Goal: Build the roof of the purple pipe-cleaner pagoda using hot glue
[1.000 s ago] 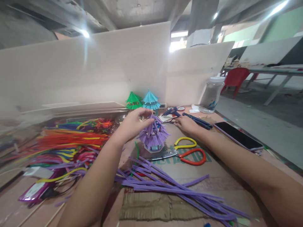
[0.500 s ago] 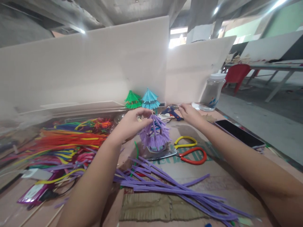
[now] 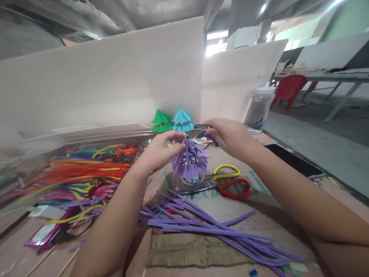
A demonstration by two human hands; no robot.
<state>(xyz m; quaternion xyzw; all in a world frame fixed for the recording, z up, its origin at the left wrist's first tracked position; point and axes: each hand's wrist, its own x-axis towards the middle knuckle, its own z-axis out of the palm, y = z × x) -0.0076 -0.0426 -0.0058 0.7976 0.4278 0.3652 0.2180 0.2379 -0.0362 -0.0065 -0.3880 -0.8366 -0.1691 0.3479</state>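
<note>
My left hand [image 3: 164,152] pinches the peak of a small purple two-tiered model pavilion [image 3: 190,165], made of fuzzy craft stems and standing upright on the cardboard. My right hand [image 3: 227,136] is raised to the right of the peak, fingers bent toward it; whatever its fingertips hold is too small or hidden to make out. Partly behind that hand lies a blue glue gun [image 3: 211,137]. Scissors [image 3: 235,187] with one yellow and one red handle lie beside the model's base. In front are loose purple pipe cleaners [image 3: 213,229].
Green [image 3: 161,121] and light-blue model pavilions [image 3: 182,120] stand at the back. Coloured pipe cleaners [image 3: 86,169] heap on the left, near a magenta packet [image 3: 47,231]. A phone [image 3: 294,161] and a clear jar [image 3: 259,109] are on the right. White boards [image 3: 115,80] rise behind.
My right hand has come left and toward me from beside the glue gun, nearer the purple pavilion. My left hand stays on the pavilion's peak.
</note>
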